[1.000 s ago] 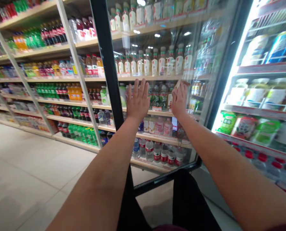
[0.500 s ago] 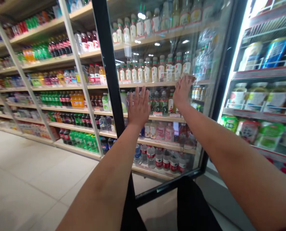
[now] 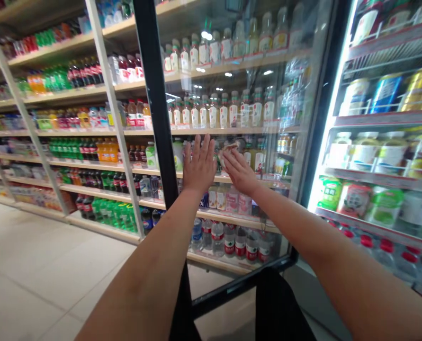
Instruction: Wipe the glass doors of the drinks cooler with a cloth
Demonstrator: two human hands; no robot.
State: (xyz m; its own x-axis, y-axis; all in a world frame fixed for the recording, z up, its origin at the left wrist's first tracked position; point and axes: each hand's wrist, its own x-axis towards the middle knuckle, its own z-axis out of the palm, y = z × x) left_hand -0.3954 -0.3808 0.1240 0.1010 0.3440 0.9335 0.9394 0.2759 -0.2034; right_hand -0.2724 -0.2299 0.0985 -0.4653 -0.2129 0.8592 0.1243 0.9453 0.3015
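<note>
In the head view, the glass door (image 3: 246, 131) was apparently being wiped: a cloth (image 3: 232, 145) was held against it by the right hand (image 3: 241, 171); the left hand (image 3: 198, 166) was spread empty; next, steady pressure seemed needed

Pane before you: glass, clear, smooth, glossy, reflective (image 3: 239, 213). Door frame (image 3: 159, 109): smooth, faint sheen. Wad (image 3: 231, 146) under your right hand (image 3: 242, 174): crumpled, matt, cloth or paper unclear. Shelf boards (image 3: 90, 164): matt, wood-look. Uprights (image 3: 106, 71): painted-metal look. Water bottles (image 3: 241, 242): clear, glossy plastic. Cans (image 3: 421, 92) at your right: shiny metal. Your trousers (image 3: 276, 308): matt cloth. Floor tiles (image 3: 36, 265): smooth, slight sheen.
</note>
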